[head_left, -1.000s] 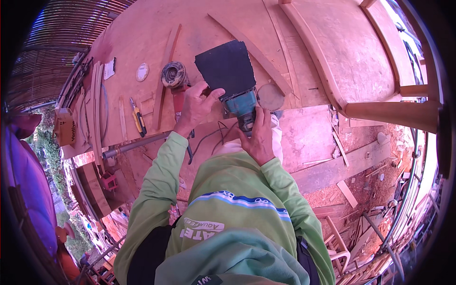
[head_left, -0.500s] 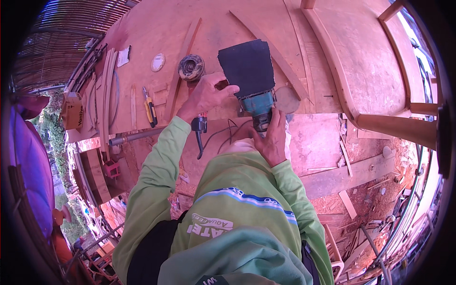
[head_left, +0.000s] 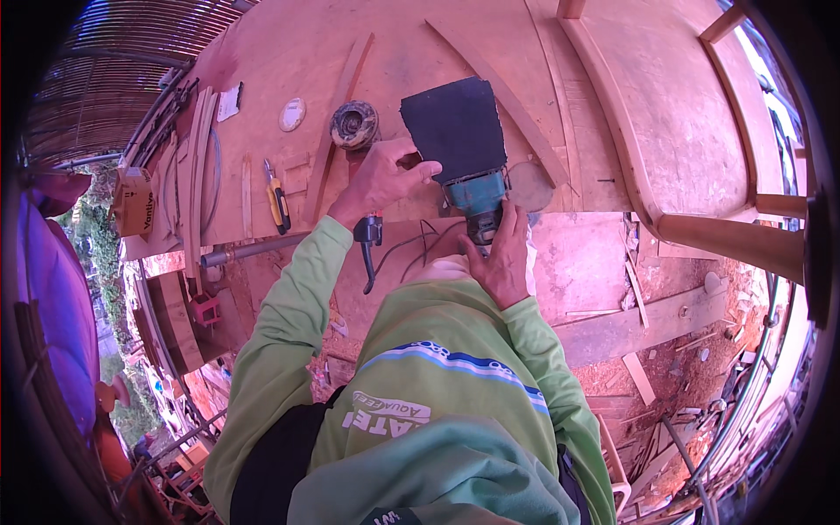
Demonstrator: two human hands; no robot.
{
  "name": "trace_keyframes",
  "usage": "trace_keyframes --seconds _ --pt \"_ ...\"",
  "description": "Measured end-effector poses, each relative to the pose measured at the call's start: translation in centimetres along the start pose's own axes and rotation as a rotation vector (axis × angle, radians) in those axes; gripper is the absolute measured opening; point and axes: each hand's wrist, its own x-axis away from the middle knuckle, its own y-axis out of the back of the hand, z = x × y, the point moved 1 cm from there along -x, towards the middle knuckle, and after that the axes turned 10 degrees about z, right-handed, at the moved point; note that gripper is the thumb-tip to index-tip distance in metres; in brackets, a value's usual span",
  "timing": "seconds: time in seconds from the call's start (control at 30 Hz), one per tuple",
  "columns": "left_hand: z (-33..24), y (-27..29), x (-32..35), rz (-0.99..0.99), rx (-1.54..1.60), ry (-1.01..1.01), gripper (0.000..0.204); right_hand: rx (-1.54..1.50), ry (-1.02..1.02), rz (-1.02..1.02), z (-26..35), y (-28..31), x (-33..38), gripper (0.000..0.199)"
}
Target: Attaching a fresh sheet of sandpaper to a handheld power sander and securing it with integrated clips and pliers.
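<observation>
A dark, nearly square sheet of sandpaper (head_left: 455,127) lies across the end of a teal power sander (head_left: 478,194), spreading forward past it. My left hand (head_left: 385,179) is bent at the sheet's lower left edge, thumb and forefinger closed on that edge. Around the sander's narrow dark body, close to my waist, the fingers of my right hand (head_left: 502,261) are wrapped. Just beyond my left hand rests a second power tool with a round head (head_left: 354,125); my hand and wrist hide part of its body.
Wooden strips (head_left: 503,92) lie on the plywood worktop (head_left: 420,44). A yellow-handled cutter (head_left: 277,203) and a white disc (head_left: 292,114) are at the left, near a cardboard box (head_left: 135,201). A wooden frame (head_left: 612,114) stands at the right. A dark cable (head_left: 411,254) hangs below the edge.
The sheet and sander have tilted slightly, the sheet's top edge now a little lower. Both hands keep nearly the same place and grip.
</observation>
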Motion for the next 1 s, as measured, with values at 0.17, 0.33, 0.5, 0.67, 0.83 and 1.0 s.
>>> trace_keyframes --seconds 0.17,0.33,0.5,0.67,0.83,1.0 --pt "-0.3 -0.6 0.5 -0.021 0.050 -0.017 0.022 0.018 0.007 0.032 -0.1 0.3 -0.4 0.091" --pt "0.0 -0.7 0.2 0.028 0.078 -0.017 0.023 -0.021 0.029 0.019 -0.4 0.4 -0.4 0.095" --pt "1.0 -1.6 0.3 0.019 0.094 -0.066 0.028 -0.081 0.085 -0.015 -0.6 0.2 -0.5 0.102" --pt "1.5 -2.2 -0.3 -0.018 0.066 0.015 0.026 -0.120 0.124 -0.059 0.1 0.7 -0.8 0.106" --pt "2.1 -3.1 -0.4 -0.089 0.198 -0.071 0.021 0.003 0.068 0.076 0.7 1.2 -1.2 0.109" --pt "2.0 -2.9 -0.6 -0.110 0.017 -0.123 0.021 0.015 0.072 0.092 0.6 0.9 -1.3 0.111"
